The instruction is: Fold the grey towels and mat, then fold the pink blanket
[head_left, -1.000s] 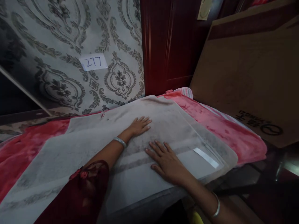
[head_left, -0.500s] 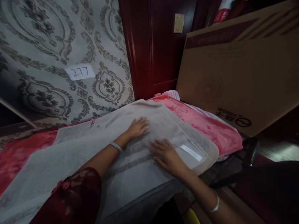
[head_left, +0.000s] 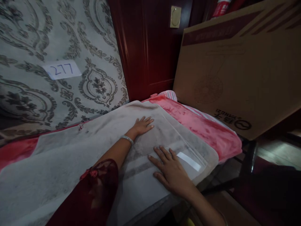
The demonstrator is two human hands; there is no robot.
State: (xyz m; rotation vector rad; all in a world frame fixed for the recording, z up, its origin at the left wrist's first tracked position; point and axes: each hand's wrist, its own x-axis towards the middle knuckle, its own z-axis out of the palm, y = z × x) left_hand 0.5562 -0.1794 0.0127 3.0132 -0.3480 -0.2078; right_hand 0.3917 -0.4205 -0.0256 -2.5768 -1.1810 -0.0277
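Note:
My left hand lies flat with fingers spread on a smooth, light grey folded piece with darker bands. Whether it is fabric or a plastic-covered item, I cannot tell. Closer to me, my right hand rests on the same piece, palm down and fingers apart. A white strip shows just right of its fingertips. Underneath spreads a pale grey plush cloth, which itself lies over a red and pink blanket.
A large cardboard box leans at the right behind the blanket. Dark red wood panelling and patterned wallpaper stand at the back, with a paper marked 277. A dark metal frame is at the right edge.
Both hands have slid slightly over the grey piece. The right hand has come nearer to me and its fingers are spread wider. The view has shifted a little right.

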